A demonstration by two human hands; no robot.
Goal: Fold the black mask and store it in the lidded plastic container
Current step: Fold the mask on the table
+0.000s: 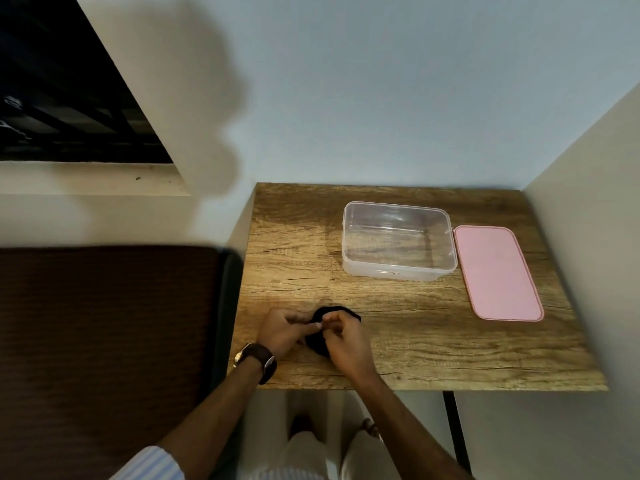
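The black mask [333, 312] lies bunched near the front left of the wooden table [433, 334], mostly hidden by my hands. My left hand [282, 330], with a watch on the wrist, pinches the mask from the left. My right hand [343, 341] pinches it from the right, fingertips meeting the left hand's over the cloth. The clear plastic container [398, 240] stands open and empty at the back middle of the table. Its pink lid [497, 273] lies flat on the table just right of it.
Walls close in behind the table and along its right side. A dark brown padded surface [104, 341] sits to the left of the table. My legs and feet show below the table's front edge.
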